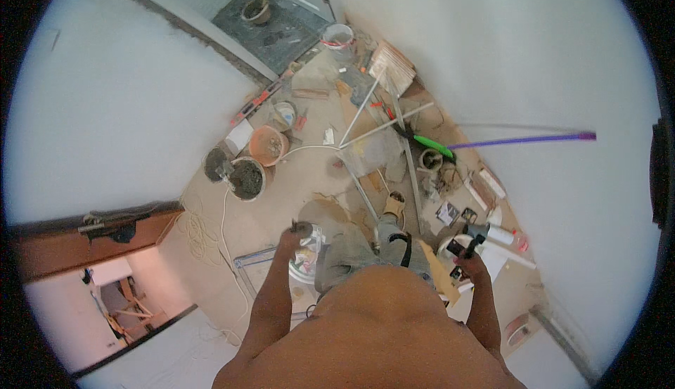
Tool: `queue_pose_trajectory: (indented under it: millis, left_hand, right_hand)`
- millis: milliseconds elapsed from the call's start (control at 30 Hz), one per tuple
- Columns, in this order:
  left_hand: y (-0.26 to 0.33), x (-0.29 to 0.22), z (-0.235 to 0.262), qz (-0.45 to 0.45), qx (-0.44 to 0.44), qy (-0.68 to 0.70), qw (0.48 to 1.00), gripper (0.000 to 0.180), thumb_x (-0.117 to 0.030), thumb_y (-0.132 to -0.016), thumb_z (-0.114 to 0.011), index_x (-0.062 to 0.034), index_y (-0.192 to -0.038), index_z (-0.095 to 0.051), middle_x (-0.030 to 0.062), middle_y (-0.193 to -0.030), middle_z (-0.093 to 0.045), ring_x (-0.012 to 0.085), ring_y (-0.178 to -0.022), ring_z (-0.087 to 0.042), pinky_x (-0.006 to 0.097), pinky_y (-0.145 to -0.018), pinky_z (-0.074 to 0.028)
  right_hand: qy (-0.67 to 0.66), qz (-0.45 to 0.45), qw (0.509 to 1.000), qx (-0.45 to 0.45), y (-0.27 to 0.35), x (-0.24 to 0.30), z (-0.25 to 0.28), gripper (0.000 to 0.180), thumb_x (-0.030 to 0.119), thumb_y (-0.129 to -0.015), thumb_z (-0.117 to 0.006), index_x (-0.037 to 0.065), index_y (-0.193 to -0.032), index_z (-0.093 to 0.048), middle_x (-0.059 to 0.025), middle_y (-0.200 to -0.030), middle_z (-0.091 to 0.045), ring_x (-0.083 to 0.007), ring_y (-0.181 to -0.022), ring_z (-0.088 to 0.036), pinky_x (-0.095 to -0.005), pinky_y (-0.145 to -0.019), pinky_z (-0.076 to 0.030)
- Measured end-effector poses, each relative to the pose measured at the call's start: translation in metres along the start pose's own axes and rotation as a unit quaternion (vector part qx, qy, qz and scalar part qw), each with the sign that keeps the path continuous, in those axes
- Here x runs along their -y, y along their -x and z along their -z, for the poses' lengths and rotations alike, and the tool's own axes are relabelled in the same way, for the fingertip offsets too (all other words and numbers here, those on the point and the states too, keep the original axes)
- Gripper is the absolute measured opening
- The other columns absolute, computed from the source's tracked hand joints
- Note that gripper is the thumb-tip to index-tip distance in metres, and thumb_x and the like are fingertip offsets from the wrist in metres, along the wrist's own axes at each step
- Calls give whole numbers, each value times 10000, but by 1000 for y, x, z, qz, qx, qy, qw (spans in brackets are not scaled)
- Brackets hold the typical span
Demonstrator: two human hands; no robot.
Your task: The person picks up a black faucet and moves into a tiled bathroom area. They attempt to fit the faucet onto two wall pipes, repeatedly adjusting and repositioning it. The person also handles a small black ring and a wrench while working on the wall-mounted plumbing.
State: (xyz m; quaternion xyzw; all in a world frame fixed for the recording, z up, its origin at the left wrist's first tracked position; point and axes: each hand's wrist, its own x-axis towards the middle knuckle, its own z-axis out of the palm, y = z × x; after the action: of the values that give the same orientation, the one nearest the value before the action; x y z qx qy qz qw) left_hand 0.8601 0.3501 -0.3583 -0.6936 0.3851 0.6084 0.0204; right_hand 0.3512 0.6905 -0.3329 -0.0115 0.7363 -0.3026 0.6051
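My left hand [290, 241] is closed around a dark grey, rounded thing [303, 229], whose kind is unclear. A white bucket [299, 276] with mixed items stands just below and beside that hand. On the other side, my right hand [472, 266] grips a black hand tool [477, 243]; its exact kind is too blurred to tell. Near that hand are a white round container [450, 247] and a tan board piece [439, 276]. Both arms hang apart at the sides of my body, over the floor.
Mortar fills a bucket [247, 179] beside an orange bucket [268, 145] on the left. Metal bars [410, 164] cross the floor ahead, near a green-handled tool [434, 145]. A purple rod [524, 141] extends by the right wall. A cable [225, 238] and stacked tiles [392, 69] lie around.
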Motion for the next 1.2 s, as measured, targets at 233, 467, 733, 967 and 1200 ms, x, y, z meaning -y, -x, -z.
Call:
queue_pose_trajectory:
  millis: [233, 467, 733, 967, 1200]
  left_hand:
    - [-4, -58, 14, -102, -106, 191, 970, 404, -119, -792, -737, 20, -1158, -639, 144, -1136, -677, 269, -970, -675, 422, -828, -589]
    - [-51, 104, -16, 14, -46, 2, 999, 393, -186, -798, -726, -35, -1155, -665, 142, -1119, -682, 322, -996, -663, 479, -778, -577]
    - [-194, 102, -6, 146, 34, 307, 940, 409, -228, -848, -709, -18, -1192, -639, 124, -1097, -671, 294, -977, -663, 512, -742, -587]
    - [-221, -285, 167, -155, -100, 200, 962, 420, -187, -874, -681, -36, -1244, -554, 110, -1049, -657, 241, -772, -671, 360, -545, -555]
    - [-201, -511, 233, -97, -13, 269, 958, 421, -175, -916, -671, -1, -1280, -549, 129, -1094, -672, 213, -848, -667, 344, -618, -591]
  right_hand:
    - [261, 58, 963, -12, -74, 169, -43, 388, 184, -836, -767, 40, -1135, -567, -84, -909, -649, -182, -747, -633, -347, -578, -538]
    - [174, 102, 976, 83, -71, 294, -122, 332, 202, -836, -757, 60, -1051, -547, -53, -755, -561, -174, -536, -555, -336, -420, -499]
    - [64, 36, 992, 102, -124, 415, -209, 253, 164, -854, -748, 105, -993, -545, 5, -622, -477, -138, -450, -469, -346, -360, -439]
    - [84, 36, 990, 105, -168, 576, -294, 248, 114, -865, -708, 117, -1011, -507, -6, -617, -476, -140, -437, -451, -347, -390, -456]
    - [91, 157, 970, 163, -177, 697, -355, 252, 162, -886, -699, 114, -1054, -517, -41, -845, -544, -155, -610, -536, -306, -435, -459]
